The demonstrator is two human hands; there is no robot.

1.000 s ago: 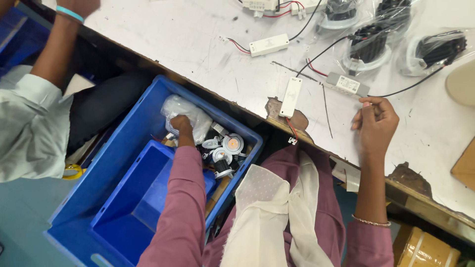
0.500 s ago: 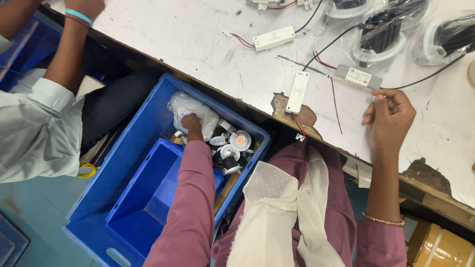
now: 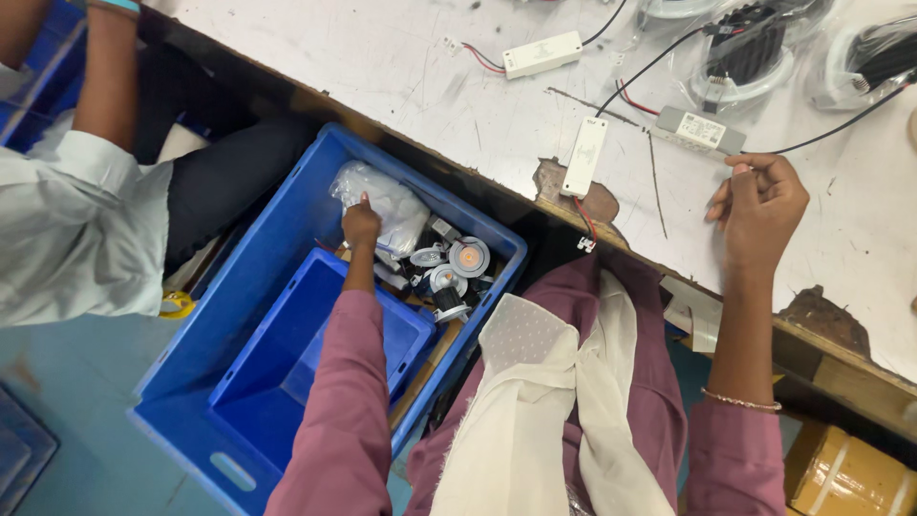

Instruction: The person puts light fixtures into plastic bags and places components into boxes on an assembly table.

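At the left edge, a co-worker's white sleeve (image 3: 67,229). Left of centre, the left hand (image 3: 360,225) pinches a clear plastic bag (image 3: 382,203) in the blue crate (image 3: 277,277), beside small round lamps (image 3: 454,268). At right, the right hand (image 3: 759,205) rests loosely curled on the tabletop (image 3: 401,76), fingertips touching a grey driver box (image 3: 699,131).

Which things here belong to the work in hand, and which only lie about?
In hand:
- left hand on the clear plastic bag
- small round lamps in the big blue crate
- right hand by the grey driver box

Lying about:
- white driver box
- bagged lamps
- cardboard box
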